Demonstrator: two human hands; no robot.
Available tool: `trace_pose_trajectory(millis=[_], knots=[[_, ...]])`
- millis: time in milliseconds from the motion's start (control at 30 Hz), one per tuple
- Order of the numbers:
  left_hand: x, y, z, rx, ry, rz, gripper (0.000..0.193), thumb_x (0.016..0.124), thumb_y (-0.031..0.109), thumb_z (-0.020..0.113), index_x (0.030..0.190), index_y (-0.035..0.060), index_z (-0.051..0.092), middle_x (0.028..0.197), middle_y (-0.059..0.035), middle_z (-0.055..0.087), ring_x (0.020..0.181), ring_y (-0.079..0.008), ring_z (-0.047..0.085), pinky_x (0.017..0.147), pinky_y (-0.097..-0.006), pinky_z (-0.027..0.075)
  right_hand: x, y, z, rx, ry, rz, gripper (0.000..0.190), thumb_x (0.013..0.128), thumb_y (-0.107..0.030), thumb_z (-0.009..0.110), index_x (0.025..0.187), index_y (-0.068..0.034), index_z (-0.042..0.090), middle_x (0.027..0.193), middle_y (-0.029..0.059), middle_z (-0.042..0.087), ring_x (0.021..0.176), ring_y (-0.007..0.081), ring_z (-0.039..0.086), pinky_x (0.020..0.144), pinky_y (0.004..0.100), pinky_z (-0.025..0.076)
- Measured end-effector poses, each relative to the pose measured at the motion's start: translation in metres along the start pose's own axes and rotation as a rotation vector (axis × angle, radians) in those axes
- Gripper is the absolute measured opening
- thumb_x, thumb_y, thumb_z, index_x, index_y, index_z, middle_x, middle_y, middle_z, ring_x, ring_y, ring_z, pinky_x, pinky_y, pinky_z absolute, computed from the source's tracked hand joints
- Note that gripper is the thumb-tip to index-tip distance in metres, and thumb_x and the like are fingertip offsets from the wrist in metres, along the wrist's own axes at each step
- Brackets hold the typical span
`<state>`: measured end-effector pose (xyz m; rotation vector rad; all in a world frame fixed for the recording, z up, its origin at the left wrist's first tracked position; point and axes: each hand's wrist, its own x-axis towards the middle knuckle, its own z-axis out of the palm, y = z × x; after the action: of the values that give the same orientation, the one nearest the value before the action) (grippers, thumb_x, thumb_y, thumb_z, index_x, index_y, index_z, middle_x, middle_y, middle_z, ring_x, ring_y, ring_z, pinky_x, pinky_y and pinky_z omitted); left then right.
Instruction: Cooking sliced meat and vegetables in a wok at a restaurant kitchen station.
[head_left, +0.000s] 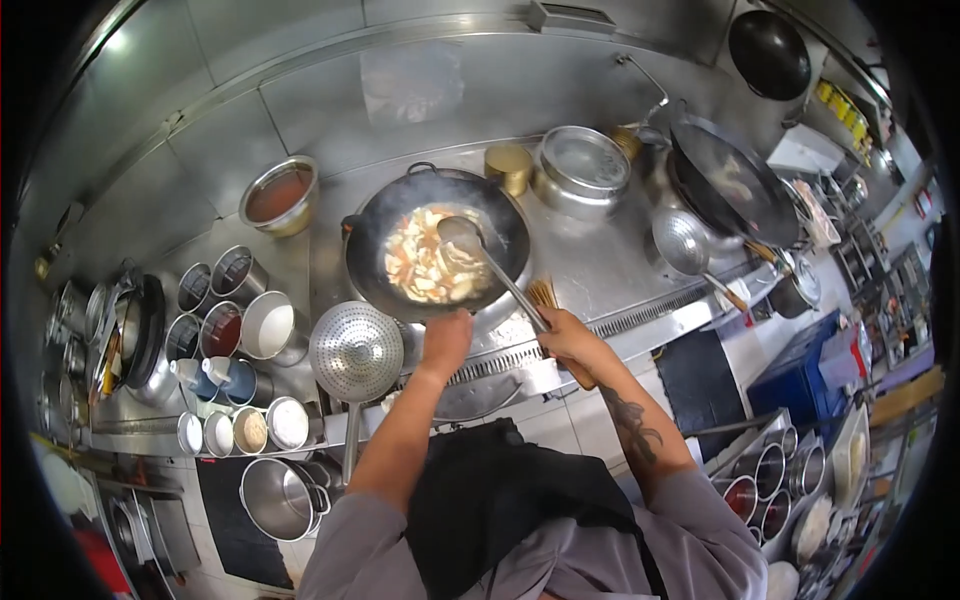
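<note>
Before me a black wok (367, 247) sits on the range, holding steaming pale and orange pieces of food (424, 259) in some liquid. My left hand (448, 341) is closed at the wok's near rim; what it grips there is hidden beneath the fingers. In my right hand (564, 334) is the handle of a metal wok ladle (459, 234), its bowl resting among the food. A bamboo wok brush (541, 292) lies behind and partly under the right hand. Left of my left hand rests a perforated metal strainer (356, 351), its handle towards me.
Left stand a bowl of reddish liquid (279, 201), metal canisters of sauces (222, 330) and squeeze bottles (231, 375). A lidded pot (583, 169) and a gold-coloured tin (508, 166) stand behind. To the right are another wok (731, 180) and a perforated ladle (681, 238).
</note>
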<state>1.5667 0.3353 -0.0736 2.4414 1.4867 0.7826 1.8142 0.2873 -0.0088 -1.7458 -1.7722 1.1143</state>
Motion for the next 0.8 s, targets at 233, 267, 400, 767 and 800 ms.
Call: trace_pose_trajectory(millis=[233, 267, 400, 767, 800], knots=[[0.002, 0.004, -0.003, -0.002, -0.018, -0.028, 0.021, 0.09, 0.02, 0.054, 0.079, 0.0031, 0.059, 0.071, -0.0195, 0.064, 0.071, -0.0364, 0.064, 0.069, -0.0484, 0.048, 0.065, 0.008, 0.01, -0.108, 0.291, -0.24, 0.039, 0.075, -0.004, 0.058, 0.113, 0.003, 0.053, 0.075, 0.0194, 0.062, 0.064, 0.028, 0.062, 0.06, 0.0364, 0.05], [0.003, 0.003, -0.005, -0.016, -0.015, -0.02, 0.021, 0.09, 0.02, 0.054, 0.079, 0.0031, 0.059, 0.071, -0.0197, 0.064, 0.071, -0.0366, 0.064, 0.07, -0.0487, 0.048, 0.076, 0.011, 0.015, -0.24, 0.308, -0.212, 0.037, 0.075, -0.004, 0.058, 0.111, 0.003, 0.053, 0.077, 0.0207, 0.062, 0.069, 0.0303, 0.063, 0.064, 0.0377, 0.05], [-0.008, -0.006, -0.007, -0.033, -0.05, -0.081, 0.019, 0.089, 0.02, 0.055, 0.082, 0.0032, 0.059, 0.075, -0.0206, 0.064, 0.074, -0.0375, 0.063, 0.071, -0.0491, 0.047, 0.074, 0.001, 0.021, -0.16, 0.086, -0.101, 0.032, 0.075, -0.005, 0.06, 0.105, 0.003, 0.055, 0.08, 0.022, 0.063, 0.075, 0.0304, 0.064, 0.069, 0.0392, 0.05], [-0.005, -0.002, -0.002, -0.03, -0.075, -0.063, 0.02, 0.091, 0.021, 0.052, 0.086, 0.003, 0.059, 0.08, -0.0188, 0.066, 0.077, -0.0373, 0.063, 0.073, -0.0496, 0.044, 0.016, -0.012, -0.055, -0.041, 0.354, -0.375, 0.061, 0.078, -0.003, 0.061, 0.136, 0.004, 0.042, 0.094, 0.0196, 0.064, 0.067, 0.0202, 0.058, 0.062, 0.0297, 0.047], [-0.003, 0.0, -0.002, -0.041, -0.079, -0.068, 0.02, 0.091, 0.021, 0.052, 0.084, 0.0029, 0.058, 0.077, -0.0198, 0.065, 0.076, -0.0387, 0.063, 0.073, -0.0502, 0.045, 0.013, -0.007, -0.074, -0.03, 0.36, -0.286, 0.058, 0.079, -0.002, 0.06, 0.134, 0.005, 0.043, 0.092, 0.019, 0.064, 0.07, 0.019, 0.059, 0.064, 0.0292, 0.048]])
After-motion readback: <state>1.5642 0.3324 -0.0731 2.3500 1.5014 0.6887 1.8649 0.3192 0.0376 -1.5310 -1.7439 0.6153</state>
